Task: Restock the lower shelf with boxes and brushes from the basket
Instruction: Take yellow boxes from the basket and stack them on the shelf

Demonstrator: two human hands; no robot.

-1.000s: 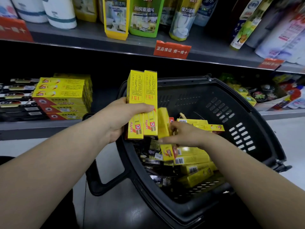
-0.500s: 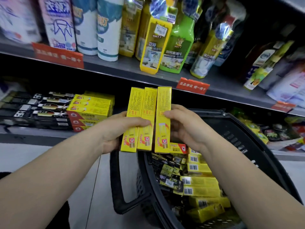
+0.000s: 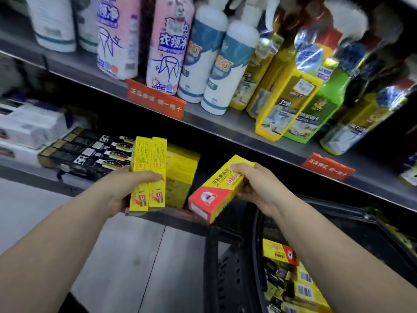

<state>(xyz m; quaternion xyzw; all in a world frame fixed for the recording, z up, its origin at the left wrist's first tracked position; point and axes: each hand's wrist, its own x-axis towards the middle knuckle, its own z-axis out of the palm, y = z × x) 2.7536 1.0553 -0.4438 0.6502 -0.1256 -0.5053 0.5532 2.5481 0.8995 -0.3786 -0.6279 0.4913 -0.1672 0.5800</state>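
Left hand (image 3: 126,188) grips two yellow boxes (image 3: 150,172) upright, long axes vertical, directly before stack of yellow boxes (image 3: 182,175) on lower shelf (image 3: 153,215); right hand (image 3: 255,188) grips single yellow box (image 3: 216,190), tilted, red end low-left, just right of stack; left hand nearer; basket (image 3: 237,267) below right

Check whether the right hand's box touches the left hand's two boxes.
Apart: head view shows shelved yellow boxes in the gap between the tilted box and the upright pair.

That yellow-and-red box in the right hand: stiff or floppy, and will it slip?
Probably stiff: the box shows straight edges with the right hand gripping one end. Likely light: that end grip alone carries it tilted. Its smooth card may slide.
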